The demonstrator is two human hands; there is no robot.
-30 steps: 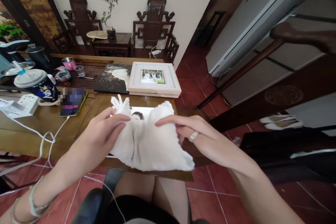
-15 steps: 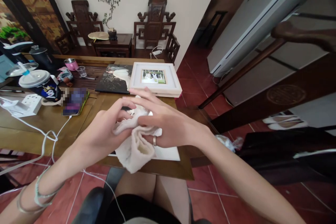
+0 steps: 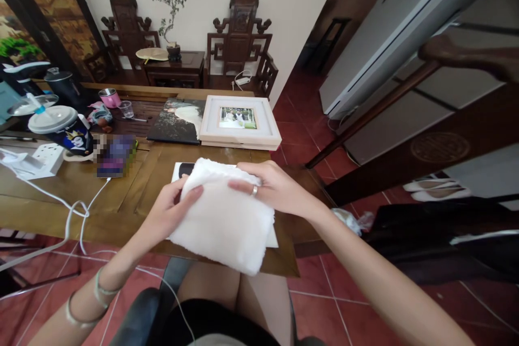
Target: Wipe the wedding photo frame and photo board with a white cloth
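A fluffy white cloth (image 3: 227, 221) is spread between my two hands above the near edge of the wooden table. My left hand (image 3: 172, 203) pinches its left side, thumb on top and fingers behind. At the upper right, my right hand (image 3: 275, 184) grips the cloth with fingers partly hidden behind it; a ring is on one finger. Beneath the cloth lies a white sheet or panel with a dark patch (image 3: 185, 169), mostly covered, so I cannot tell what it is.
A white photo frame (image 3: 265, 119) and a dark photo panel (image 3: 174, 127) lie farther back on the table (image 3: 133, 194). Leftward are a phone (image 3: 117, 157) on a charging cable, a power strip (image 3: 48, 159), a lidded cup (image 3: 71, 130) and a pink mug (image 3: 109, 98). A wooden chair (image 3: 377, 173) stands right.
The cloth was bunched and folded between my hands; now it is opened out flat. My hands have moved apart and hold its left side and upper right.
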